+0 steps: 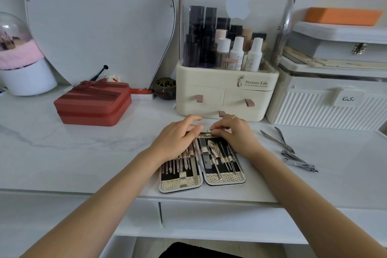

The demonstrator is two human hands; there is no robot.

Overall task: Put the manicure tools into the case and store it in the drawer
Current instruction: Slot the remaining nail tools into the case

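The manicure case lies open flat near the front edge of the white desk, its two halves holding several metal tools under woven straps. My left hand rests on the far part of the left half, fingers curled. My right hand lies on the far part of the right half, and its fingertips pinch a small metal tool at the case's top edge. Three loose tools lie to the right: a nipper and two nail clippers. A closed desk drawer sits just below the case.
A cream cosmetic organiser with small drawers stands right behind my hands. A red zip case sits to the left, a white ribbed box to the right. A mirror leans at the back.
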